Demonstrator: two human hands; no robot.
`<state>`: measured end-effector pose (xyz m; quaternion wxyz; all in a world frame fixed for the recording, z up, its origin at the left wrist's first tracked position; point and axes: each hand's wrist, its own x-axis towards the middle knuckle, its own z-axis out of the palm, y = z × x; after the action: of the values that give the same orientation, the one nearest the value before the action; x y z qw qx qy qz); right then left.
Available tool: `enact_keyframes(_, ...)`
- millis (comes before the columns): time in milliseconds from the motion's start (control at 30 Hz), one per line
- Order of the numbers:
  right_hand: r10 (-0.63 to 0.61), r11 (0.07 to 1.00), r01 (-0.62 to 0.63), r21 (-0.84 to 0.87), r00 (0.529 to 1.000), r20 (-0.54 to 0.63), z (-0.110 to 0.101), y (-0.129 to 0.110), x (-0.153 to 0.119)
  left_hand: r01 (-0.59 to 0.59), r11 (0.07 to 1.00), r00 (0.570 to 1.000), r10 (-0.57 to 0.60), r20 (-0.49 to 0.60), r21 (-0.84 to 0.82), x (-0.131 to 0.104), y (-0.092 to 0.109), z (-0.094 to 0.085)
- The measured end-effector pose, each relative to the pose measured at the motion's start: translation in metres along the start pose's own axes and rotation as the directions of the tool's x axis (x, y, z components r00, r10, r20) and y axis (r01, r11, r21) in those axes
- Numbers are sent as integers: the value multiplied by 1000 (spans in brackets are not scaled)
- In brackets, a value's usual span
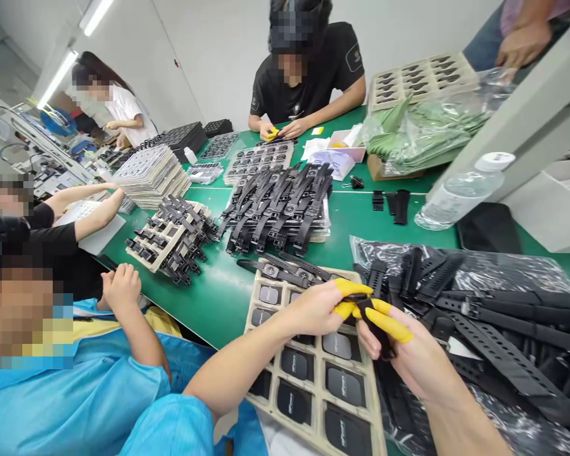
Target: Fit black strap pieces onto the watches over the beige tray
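Yellow finger covers sit on the thumbs and forefingers of both my hands, which meet above a beige tray (316, 380). My left hand (320, 310) pinches a small dark watch body (356, 297), seen nearly edge-on. Closed on a black watch strap (377, 329), my right hand (408, 345) presses it against the watch body; whether the two are joined is hidden by the fingers. Square black watch pieces (295, 365) with pale lettering fill the tray's compartments. Several watches with straps (289, 272) lie across its far end.
A plastic bag (517, 269) spread with loose black straps (498, 342) lies at right. Beyond stand a water bottle (465, 190) and stacked trays of strapped watches (280, 209). Co-workers sit across and at left, one in a blue sleeve (137, 373) close beside me.
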<state>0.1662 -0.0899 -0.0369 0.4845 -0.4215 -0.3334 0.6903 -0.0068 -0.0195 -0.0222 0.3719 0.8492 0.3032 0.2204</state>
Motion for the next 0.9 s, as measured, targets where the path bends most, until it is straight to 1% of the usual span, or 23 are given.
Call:
enact_keyframes(100, 14, 997, -11, -74, 999, 46, -3, 1, -2, -49, 998, 997, 47, 58, 33, -1, 1, -3)
enact_keyframes(167, 19, 997, -16, -79, 999, 36, -4, 2, -3, -45, 998, 996, 41, 79, 43, -1, 0, -3)
enact_keyframes(233, 38, 999, -38, -38, 999, -4, -4, 4, -3, -17, 999, 998, 14, 67, 43, -1, 0, -2)
enact_keyframes(300, 51, 999, -51, 11, 998, -46, -2, 6, -2, -10, 999, 999, 9, 32, 36, -1, 0, 1)
enact_keyframes(400, 29, 998, -25, 54, 996, -86, 1, 6, 0, -15, 1000, 999, 15, -34, 10, -2, -1, 5)
enact_keyframes(500, 26, 994, -18, 105, 997, -75, 1, 3, 1, 23, 999, 991, -29, -133, -47, -1, -2, 6)
enact_keyframes(567, 23, 990, -15, 140, 998, -57, -1, 1, 1, 27, 997, 984, -39, -173, -75, -1, -3, 5)
enact_keyframes(633, 19, 988, -16, 156, 1000, -22, -3, 1, 0, 17, 997, 987, -27, -158, -69, -2, -4, 3)
enact_keyframes(733, 17, 991, -23, 129, 999, 47, -1, 4, -1, -13, 1000, 998, 12, -69, -17, -4, -3, 2)
enact_keyframes(800, 0, 994, -7, 110, 998, 65, 3, 5, -1, -47, 999, 998, 47, -29, 12, -5, -3, 2)
enact_keyframes(900, -13, 993, 7, 114, 999, 52, 7, 3, 1, -104, 994, 993, 105, -52, 20, -5, -5, 2)
